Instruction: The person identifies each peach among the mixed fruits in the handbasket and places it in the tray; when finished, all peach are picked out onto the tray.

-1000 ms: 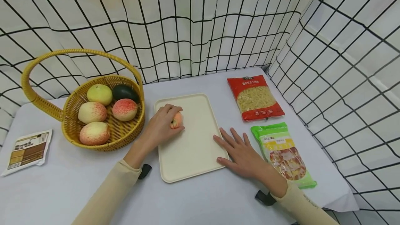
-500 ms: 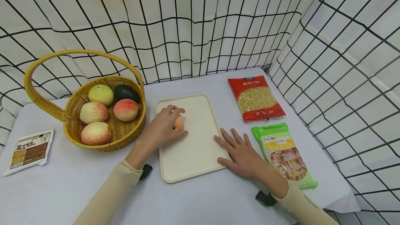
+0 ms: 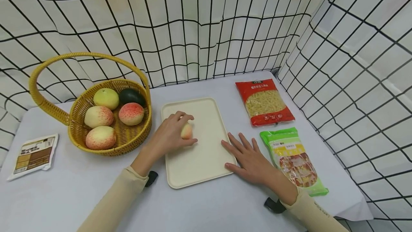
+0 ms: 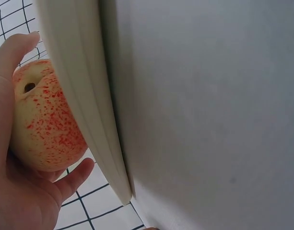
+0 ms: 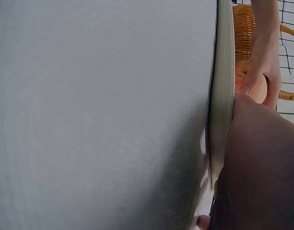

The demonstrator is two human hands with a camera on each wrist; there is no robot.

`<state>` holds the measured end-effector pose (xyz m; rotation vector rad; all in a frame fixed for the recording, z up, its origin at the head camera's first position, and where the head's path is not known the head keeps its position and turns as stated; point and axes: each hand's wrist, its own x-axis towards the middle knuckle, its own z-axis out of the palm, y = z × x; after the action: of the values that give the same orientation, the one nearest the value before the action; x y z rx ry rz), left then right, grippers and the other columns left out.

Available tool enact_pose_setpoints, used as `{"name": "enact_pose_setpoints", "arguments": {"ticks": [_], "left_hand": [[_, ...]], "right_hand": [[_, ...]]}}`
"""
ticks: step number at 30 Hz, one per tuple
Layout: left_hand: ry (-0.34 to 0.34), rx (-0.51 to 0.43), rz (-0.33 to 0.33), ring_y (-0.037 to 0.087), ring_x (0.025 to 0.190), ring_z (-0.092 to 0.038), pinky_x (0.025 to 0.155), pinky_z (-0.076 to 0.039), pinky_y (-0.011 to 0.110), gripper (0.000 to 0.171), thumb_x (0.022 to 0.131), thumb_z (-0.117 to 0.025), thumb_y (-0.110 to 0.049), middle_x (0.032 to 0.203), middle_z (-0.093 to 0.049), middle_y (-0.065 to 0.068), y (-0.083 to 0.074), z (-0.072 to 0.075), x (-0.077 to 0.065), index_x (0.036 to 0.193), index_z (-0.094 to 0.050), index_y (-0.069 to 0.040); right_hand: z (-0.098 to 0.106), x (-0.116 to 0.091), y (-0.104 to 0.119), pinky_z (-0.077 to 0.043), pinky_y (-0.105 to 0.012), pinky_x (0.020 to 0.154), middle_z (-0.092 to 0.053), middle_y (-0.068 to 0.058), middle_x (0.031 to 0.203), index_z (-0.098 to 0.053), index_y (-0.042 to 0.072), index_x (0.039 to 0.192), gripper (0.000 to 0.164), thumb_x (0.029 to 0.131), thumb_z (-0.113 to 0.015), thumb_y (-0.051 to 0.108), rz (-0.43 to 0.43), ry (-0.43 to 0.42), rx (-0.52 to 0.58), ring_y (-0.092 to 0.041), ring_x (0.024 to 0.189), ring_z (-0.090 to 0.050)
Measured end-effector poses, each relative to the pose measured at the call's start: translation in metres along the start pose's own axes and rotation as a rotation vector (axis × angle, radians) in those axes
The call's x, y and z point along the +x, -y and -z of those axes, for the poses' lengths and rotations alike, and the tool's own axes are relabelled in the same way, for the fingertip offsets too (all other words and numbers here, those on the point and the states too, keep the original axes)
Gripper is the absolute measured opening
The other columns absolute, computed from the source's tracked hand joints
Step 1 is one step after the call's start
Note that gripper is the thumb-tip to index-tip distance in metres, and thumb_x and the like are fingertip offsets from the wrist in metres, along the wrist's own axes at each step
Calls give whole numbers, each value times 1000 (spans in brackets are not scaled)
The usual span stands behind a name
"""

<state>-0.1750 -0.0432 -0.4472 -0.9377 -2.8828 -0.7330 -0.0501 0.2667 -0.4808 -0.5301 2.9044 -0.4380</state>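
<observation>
A: Step?

B: Probably setting down or picking up the peach (image 3: 186, 131), left side of the tray (image 3: 199, 156); can't tell which. Next likely needs a clean release or firmer grip.

A: Pose?

B: Left hand (image 3: 168, 134): fingers loosely curved round the peach, thumb pointing right. Right hand (image 3: 249, 158): fingers spread, nothing held, at the tray's right edge.

Bright, diffuse light in the head view; greyer, dimmer wrist views.
A soft shadow darkens the tablecloth (image 5: 113, 96) beside the right hand (image 5: 262, 167), which looks murky; in the left wrist view, the tray (image 4: 84, 91) appears bowed and slightly soft.
</observation>
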Motion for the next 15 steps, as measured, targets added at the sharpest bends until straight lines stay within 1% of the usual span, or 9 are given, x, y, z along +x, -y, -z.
{"name": "enact_pose_setpoints", "arguments": {"ticks": [8,15], "left_hand": [[-1,11,-20,35,115,-64,101,-53,54,75,79,-89,-53,136,-63,11,-2,1,-1,140,-64,-17],[14,18,-7,34,119,-64,104,-52,53,75,82,-84,-59,138,-62,8,-6,3,-1,141,-64,-19]], "right_hand": [[0,0,1,-12,-77,127,-11,5,182,-21,40,170,76,104,-50,65,14,-15,-6,-39,169,-10],[1,0,2,-12,-77,128,-9,6,182,-21,41,170,76,104,-49,66,8,-10,-5,-38,169,-8]]}}
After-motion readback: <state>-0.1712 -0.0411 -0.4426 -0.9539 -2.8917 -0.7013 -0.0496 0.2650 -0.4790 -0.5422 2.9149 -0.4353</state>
